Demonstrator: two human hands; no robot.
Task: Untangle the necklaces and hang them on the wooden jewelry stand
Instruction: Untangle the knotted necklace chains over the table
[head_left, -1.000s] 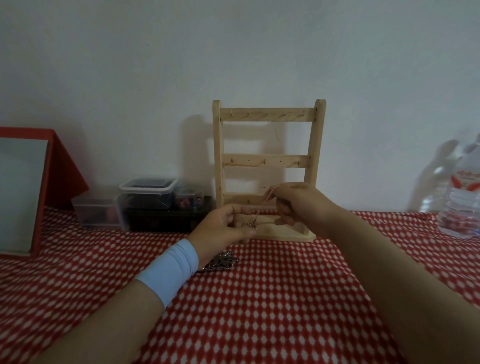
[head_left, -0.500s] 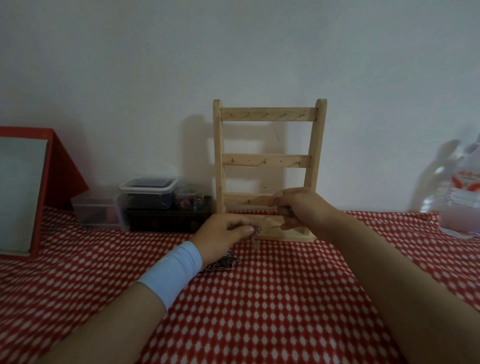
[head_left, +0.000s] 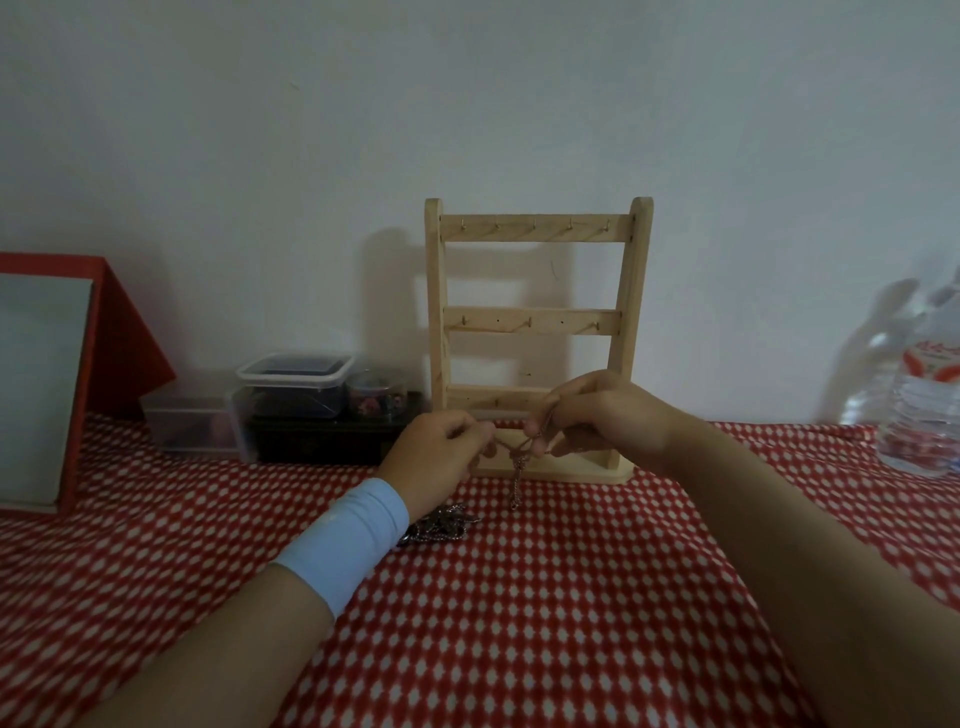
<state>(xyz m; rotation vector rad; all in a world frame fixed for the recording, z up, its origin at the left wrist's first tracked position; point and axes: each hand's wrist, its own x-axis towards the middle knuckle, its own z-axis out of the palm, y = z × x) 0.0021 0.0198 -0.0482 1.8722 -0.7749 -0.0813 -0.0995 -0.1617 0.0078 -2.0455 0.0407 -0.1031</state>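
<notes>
Head view: the left hand (head_left: 436, 457) and right hand (head_left: 597, 421) each pinch a thin necklace (head_left: 515, 470) just before the wooden jewelry stand (head_left: 535, 234) base, one end dangling. A tangled silvery heap (head_left: 441, 525) lies on the red checked table (head_left: 519, 613) in front of the stand. A white wall (head_left: 467, 104) rises behind it. To its left stand a lidded tub (head_left: 293, 387) with dark contents and a small jar (head_left: 374, 397) of coloured bits. A clear bottle (head_left: 924, 405) stands far to its right.

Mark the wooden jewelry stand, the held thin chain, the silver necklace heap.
wooden jewelry stand (head_left: 535, 235), head view, top rail
thin chain (head_left: 515, 480), head view, dangling end
silver necklace heap (head_left: 447, 522), head view, middle
</notes>
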